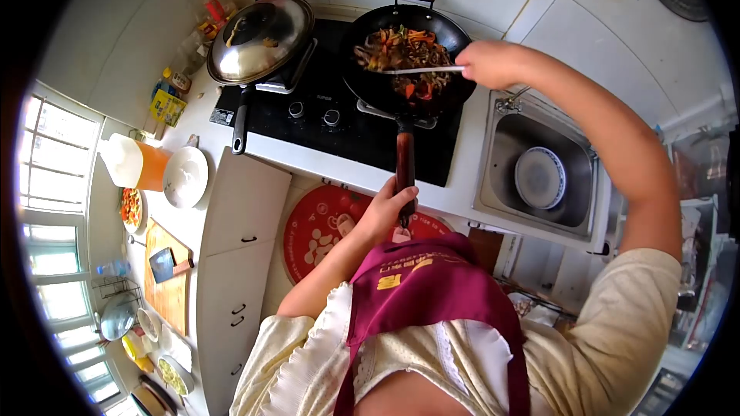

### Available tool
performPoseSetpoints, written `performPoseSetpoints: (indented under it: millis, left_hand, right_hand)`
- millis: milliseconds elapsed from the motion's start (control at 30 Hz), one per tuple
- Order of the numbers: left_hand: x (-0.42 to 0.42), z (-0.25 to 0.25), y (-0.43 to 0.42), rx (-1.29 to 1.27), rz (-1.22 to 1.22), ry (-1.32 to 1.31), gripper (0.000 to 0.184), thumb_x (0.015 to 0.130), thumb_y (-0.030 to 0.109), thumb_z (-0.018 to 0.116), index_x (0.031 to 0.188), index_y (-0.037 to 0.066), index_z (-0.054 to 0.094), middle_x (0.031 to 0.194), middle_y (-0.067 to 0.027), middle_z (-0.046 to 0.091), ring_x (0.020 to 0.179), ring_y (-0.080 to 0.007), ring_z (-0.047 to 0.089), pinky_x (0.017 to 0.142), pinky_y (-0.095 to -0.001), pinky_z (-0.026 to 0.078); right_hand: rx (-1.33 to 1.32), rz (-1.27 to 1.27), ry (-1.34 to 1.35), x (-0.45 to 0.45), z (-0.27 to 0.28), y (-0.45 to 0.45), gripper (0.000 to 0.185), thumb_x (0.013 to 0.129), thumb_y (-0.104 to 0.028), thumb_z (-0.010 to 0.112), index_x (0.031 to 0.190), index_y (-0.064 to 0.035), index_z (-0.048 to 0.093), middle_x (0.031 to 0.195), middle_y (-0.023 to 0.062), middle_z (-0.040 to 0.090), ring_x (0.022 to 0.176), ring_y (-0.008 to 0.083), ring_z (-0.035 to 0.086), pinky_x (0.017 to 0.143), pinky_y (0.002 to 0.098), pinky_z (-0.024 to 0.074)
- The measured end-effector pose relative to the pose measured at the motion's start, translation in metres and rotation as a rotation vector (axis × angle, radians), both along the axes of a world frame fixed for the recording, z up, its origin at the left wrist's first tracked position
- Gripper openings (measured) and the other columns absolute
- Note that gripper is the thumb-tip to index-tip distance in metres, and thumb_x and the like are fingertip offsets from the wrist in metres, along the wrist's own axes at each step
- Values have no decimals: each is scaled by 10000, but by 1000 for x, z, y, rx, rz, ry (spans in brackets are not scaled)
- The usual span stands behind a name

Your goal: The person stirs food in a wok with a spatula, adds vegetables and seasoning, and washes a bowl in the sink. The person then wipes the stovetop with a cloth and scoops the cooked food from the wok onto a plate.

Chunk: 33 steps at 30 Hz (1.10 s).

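A black wok (370, 96) sits on the right burner, with shredded, browned food and orange and red pieces (408, 50) in it. My left hand (391, 206) is closed around the lower end of its brown wooden handle (405, 156). Above the wok's right rim, my right hand (493, 64) grips a long, thin, silver-grey cooking utensil (432, 70). The utensil's far end reaches into the food, so its head cannot be made out.
On the left burner stands a lidded pan (262, 38), handle pointing forward. A bowl (539, 177) lies in the sink (493, 192) at right. The left counter holds a plate (186, 177), an orange-filled jug (139, 163) and a cleaver (163, 265) on a cutting board (171, 300).
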<state>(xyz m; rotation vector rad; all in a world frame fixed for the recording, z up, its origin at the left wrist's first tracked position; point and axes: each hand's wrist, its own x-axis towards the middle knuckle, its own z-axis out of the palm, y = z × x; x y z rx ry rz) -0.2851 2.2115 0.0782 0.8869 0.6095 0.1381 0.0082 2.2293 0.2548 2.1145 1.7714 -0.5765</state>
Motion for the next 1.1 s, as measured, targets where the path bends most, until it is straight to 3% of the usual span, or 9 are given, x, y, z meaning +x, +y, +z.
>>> performPoseSetpoints:
  millis: [67, 100, 233, 333, 467, 700, 867, 967, 1100]
  left_hand:
    - [-1, 0, 2, 1, -13, 13, 273, 901, 208, 545, 1084, 32, 444, 765, -40, 527, 648, -101, 498, 560, -230, 402]
    - [-2, 1, 4, 6, -18, 24, 273, 902, 206, 542, 1086, 32, 441, 765, -45, 529, 643, -106, 504, 561, -232, 405]
    - [-3, 1, 3, -40, -17, -3, 279, 906, 198, 528, 1100, 30, 421, 770, -67, 537, 587, -135, 530, 535, -244, 422]
    - [-1, 6, 3, -20, -33, -11, 282, 907, 195, 523, 1104, 29, 407, 782, -79, 541, 539, -158, 537, 502, -253, 435]
    - [0, 2, 1, -32, -27, 17, 287, 907, 186, 521, 1107, 25, 393, 778, -78, 526, 521, -165, 528, 484, -260, 443]
    - [3, -3, -2, -46, 4, -30, 276, 900, 230, 541, 1044, 43, 400, 749, -52, 531, 466, -129, 515, 403, -233, 369]
    - [1, 4, 3, -8, -50, 15, 334, 901, 205, 533, 1129, 18, 375, 781, -78, 517, 502, -151, 510, 483, -257, 423]
    - [2, 4, 1, -5, -46, 16, 337, 902, 212, 534, 1130, 20, 377, 780, -75, 515, 507, -148, 508, 488, -256, 423]
    - [0, 3, 1, -5, -44, 20, 335, 904, 212, 534, 1132, 22, 379, 781, -72, 515, 513, -148, 506, 493, -257, 425]
  right_hand:
    - [-92, -359, 120, 3, 27, 5, 284, 902, -236, 493, 1081, -47, 607, 634, 91, 554, 543, 190, 525, 511, 363, 462]
    - [-58, -461, 158, 10, 41, -3, 337, 913, -202, 486, 1233, -123, 557, 651, 27, 495, 507, 75, 393, 391, 246, 324]
    - [-188, -337, -52, 24, 97, -34, 330, 876, -174, 535, 1194, -120, 602, 852, 94, 636, 649, 182, 580, 588, 326, 483]
    - [-207, 142, -410, -4, 103, -41, 307, 852, -156, 560, 1148, -118, 631, 989, 130, 660, 818, 282, 638, 726, 370, 506]
    - [-48, 118, -601, -9, 34, -15, 148, 822, -97, 553, 882, -100, 689, 810, 126, 661, 783, 319, 636, 660, 420, 512]
    - [64, 199, -636, -14, 76, -64, 326, 837, -73, 494, 1111, -171, 642, 785, 124, 638, 743, 319, 625, 641, 430, 496]
    - [21, 108, -666, 52, 22, -46, 268, 912, -145, 454, 1123, -166, 618, 818, 129, 637, 796, 314, 629, 672, 423, 513]
    - [220, 121, -571, 61, -11, -37, 347, 902, -123, 459, 1218, -223, 562, 844, 126, 627, 802, 303, 624, 656, 418, 509]
    - [227, 183, -625, 51, 31, -70, 340, 901, -142, 462, 1206, -239, 575, 868, 115, 632, 772, 302, 619, 627, 420, 497]
